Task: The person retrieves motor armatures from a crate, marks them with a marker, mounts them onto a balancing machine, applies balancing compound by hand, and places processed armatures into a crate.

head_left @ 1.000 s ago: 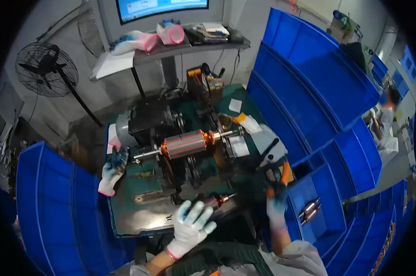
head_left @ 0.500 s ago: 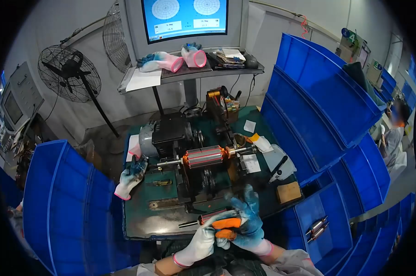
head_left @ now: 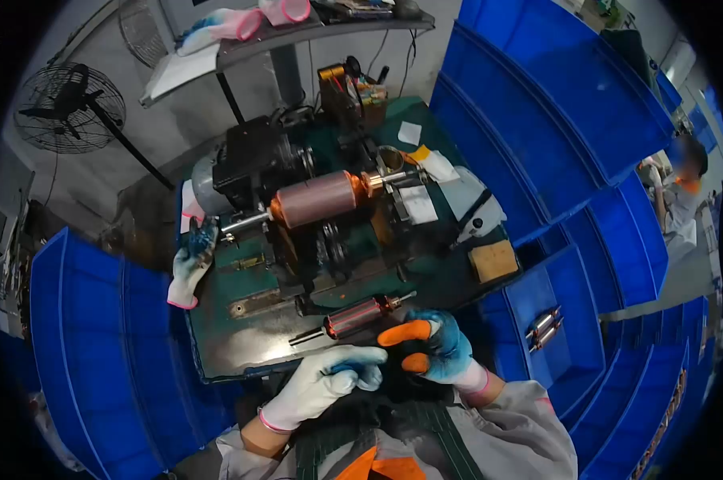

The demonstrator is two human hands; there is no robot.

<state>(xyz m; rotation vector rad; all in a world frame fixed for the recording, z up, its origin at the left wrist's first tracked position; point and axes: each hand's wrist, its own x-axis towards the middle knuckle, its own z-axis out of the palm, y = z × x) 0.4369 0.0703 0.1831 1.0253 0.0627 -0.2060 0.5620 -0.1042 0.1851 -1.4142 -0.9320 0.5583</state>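
My left hand, in a white glove with blue fingertips, is in front of the bench with its index finger stretched out and nothing in it. Facing it, my right hand wears a blue-stained glove with orange finger covers on two digits, which are spread apart. A small gap separates the hands. Just beyond them a motor armature with red stripes lies on the bench's front edge. Another armature with copper ends rests across the machine supports, its surface an even, blurred brown.
A soiled glove lies at the bench's left side. A wooden block and a black-handled tool are on the right. Blue bins flank the bench; one right-hand bin holds armatures. A co-worker is at far right.
My hands have come apart; earlier the left touched the right's orange finger covers. The view has tipped downward. Red stripes on the machine's armature have smeared into an even tone.
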